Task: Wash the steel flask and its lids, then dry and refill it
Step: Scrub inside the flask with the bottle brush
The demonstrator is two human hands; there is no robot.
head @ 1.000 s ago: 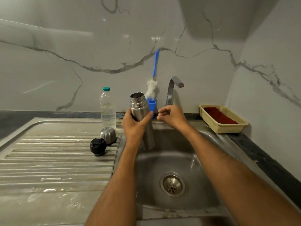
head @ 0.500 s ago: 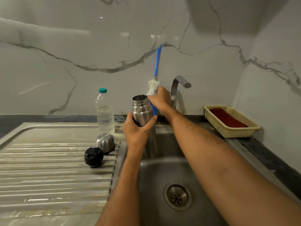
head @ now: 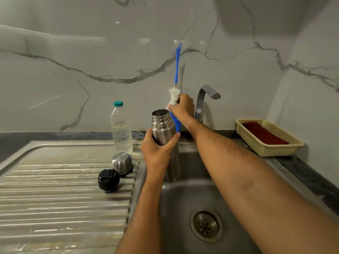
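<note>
My left hand (head: 158,153) grips the open steel flask (head: 162,128) upright over the left side of the sink basin (head: 183,208). My right hand (head: 182,109) reaches behind the flask and curls around the white head of a bottle brush (head: 173,95), whose blue handle (head: 177,65) stands up against the wall. The brush sits in a blue cup (head: 176,124), mostly hidden by the flask and hand. The steel cup lid (head: 122,163) and the black stopper lid (head: 108,179) lie on the ribbed drainboard (head: 55,198).
A plastic water bottle (head: 121,129) with a teal cap stands at the back of the drainboard. The tap (head: 206,99) rises right of my right hand. A cream basket (head: 264,149) holding a dark red cloth (head: 262,133) sits at the right. The drain (head: 206,225) lies below.
My right hand rose from beside the flask to the brush head and closed around it. The left hand kept holding the flask.
</note>
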